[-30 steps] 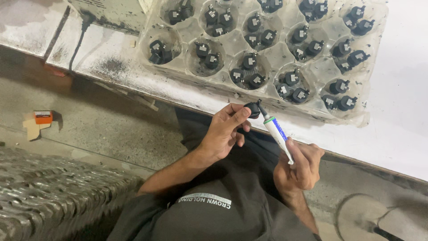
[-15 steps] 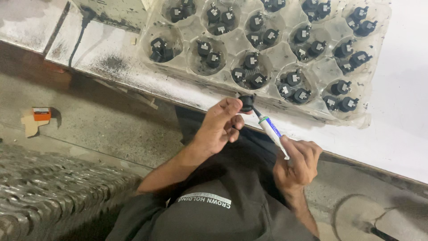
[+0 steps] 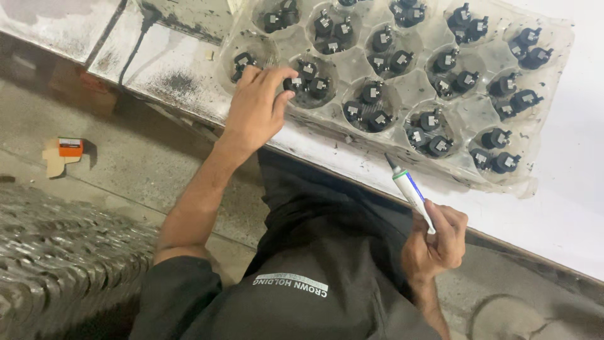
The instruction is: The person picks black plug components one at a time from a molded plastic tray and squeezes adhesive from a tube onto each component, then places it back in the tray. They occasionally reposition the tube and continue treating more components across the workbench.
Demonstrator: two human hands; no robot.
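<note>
Nearest to me I see the dark shirt [image 3: 302, 271] of the person, with pale lettering on it, filling the low middle of the view. Just above it, on the person's right side, my right hand [image 3: 437, 242] is closed around a white tube with a blue band [image 3: 412, 192]; the fingers wrap the lower end, and the dark pointed tip is directed up toward the table edge, close to it, but I cannot tell if it touches. On the other side, the left arm [image 3: 195, 201] stretches away from the body, over the grey concrete floor [image 3: 126, 164], where a small orange and white box [image 3: 70, 147] lies on a scrap of cardboard, well apart from both hands. In the low left corner there is a pile of grey metal parts [image 3: 56, 252]. Further away, my left hand [image 3: 255, 110] reaches over the edge of the stained white table [image 3: 157, 69] and pinches one small black part [image 3: 294, 83] between thumb and fingertips, at a pocket of the clear plastic tray [image 3: 541, 182]. This tray lies on the table, and most of its round pockets hold two or three black parts [image 3: 434, 135] of the same kind, some with a small pale label on top.
</note>
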